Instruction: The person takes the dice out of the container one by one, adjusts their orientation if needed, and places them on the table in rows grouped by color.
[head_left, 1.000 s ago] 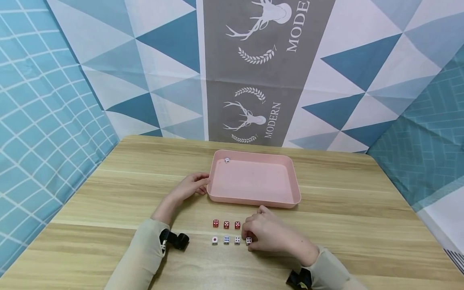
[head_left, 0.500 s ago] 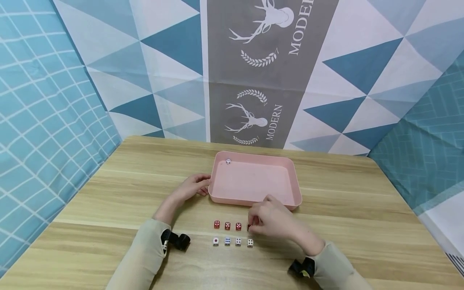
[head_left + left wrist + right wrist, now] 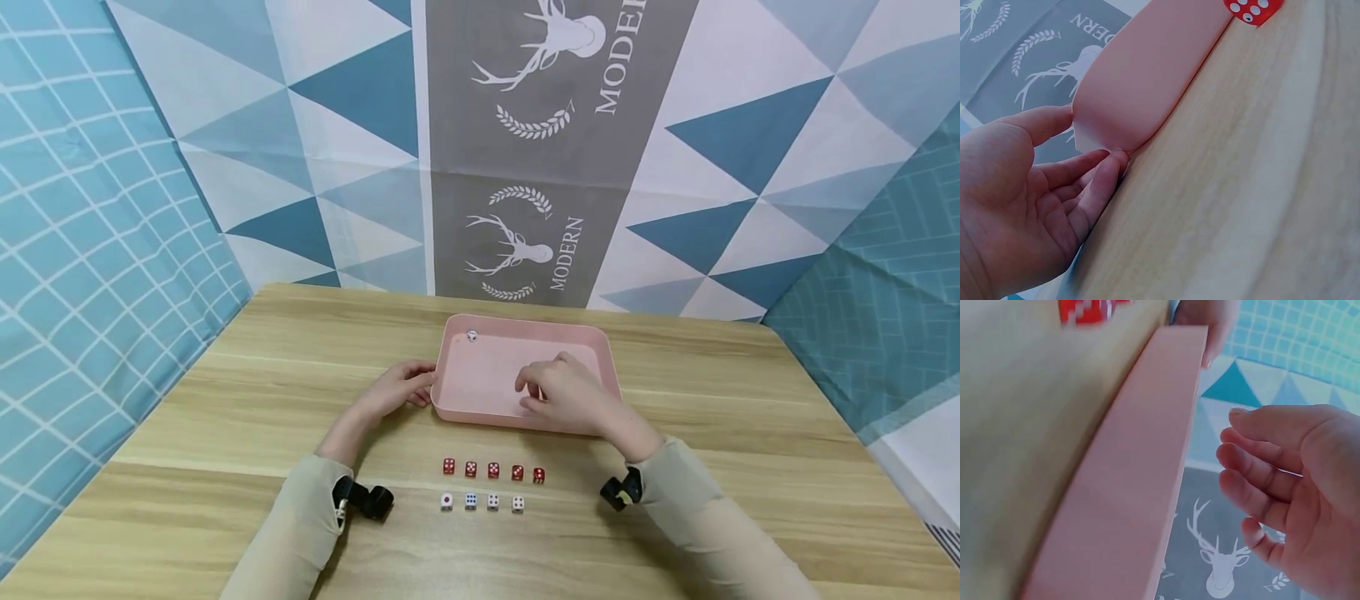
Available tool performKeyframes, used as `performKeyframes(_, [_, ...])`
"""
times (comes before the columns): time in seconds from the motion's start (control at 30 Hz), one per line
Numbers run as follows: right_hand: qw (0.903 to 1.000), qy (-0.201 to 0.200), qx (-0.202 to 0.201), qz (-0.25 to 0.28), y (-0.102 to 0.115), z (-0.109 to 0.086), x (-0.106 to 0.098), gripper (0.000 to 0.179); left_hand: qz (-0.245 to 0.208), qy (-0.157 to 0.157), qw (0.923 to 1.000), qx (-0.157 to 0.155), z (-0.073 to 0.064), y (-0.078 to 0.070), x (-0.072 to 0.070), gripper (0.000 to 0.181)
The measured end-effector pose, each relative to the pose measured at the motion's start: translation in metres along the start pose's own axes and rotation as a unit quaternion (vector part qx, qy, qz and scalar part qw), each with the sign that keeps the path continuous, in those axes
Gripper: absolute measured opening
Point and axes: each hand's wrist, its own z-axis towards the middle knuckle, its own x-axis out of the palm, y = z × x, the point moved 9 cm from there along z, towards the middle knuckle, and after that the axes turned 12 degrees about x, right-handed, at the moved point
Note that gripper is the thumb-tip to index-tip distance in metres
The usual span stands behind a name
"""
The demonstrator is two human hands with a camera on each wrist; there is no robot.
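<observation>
My left hand (image 3: 396, 388) grips the left side of a shallow pink tray (image 3: 487, 417); in the left wrist view the thumb rests on the rim and the fingertips sit at the bottom edge. Over the tray's front right part hovers my right hand (image 3: 566, 392), fingers loosely bent with nothing between them, as the right wrist view also shows. One white die (image 3: 472, 336) lies in the tray's far left corner. In front of the tray stand a row of several red dice (image 3: 493, 470) and, nearer me, a row of several white dice (image 3: 492, 502).
The tray and dice stand on a wood-grain table (image 3: 315, 333). A patterned cloth (image 3: 352, 150) hangs behind the table's far edge, and blue tiled cloth (image 3: 90, 250) borders the left. Black wrist straps (image 3: 363, 497) with cameras sit on both wrists.
My right hand has left the right end of the dice rows and moved forward over the tray. Two more red dice show at that end of the red row. My left hand stays put.
</observation>
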Motion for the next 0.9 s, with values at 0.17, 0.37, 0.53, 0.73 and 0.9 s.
performKeyframes(0.17, [0.9997,-0.001,-0.005,-0.023,-0.006,0.020,-0.003,0.016,0.002,0.000,1.0000,0.001,-0.001,0.000,-0.001,0.041])
performKeyframes(0.37, [0.9985,0.010,-0.026,-0.048,-0.009,0.042,-0.002,0.017,-0.004,0.006,0.9999,0.007,0.000,-0.001,0.001,0.042])
performKeyframes(0.53, [0.9938,0.025,-0.041,-0.100,-0.007,0.056,0.008,0.018,-0.016,0.009,0.9998,0.000,-0.008,-0.011,0.008,0.042])
performKeyframes(0.73, [0.9927,0.038,-0.050,-0.104,-0.005,0.071,0.013,0.021,-0.016,0.006,0.9999,0.003,-0.001,0.003,0.006,0.043])
performKeyframes(0.9, [0.9926,0.086,-0.049,-0.069,-0.004,0.084,0.026,0.030,-0.009,0.005,0.9999,0.006,0.001,0.004,0.004,0.042])
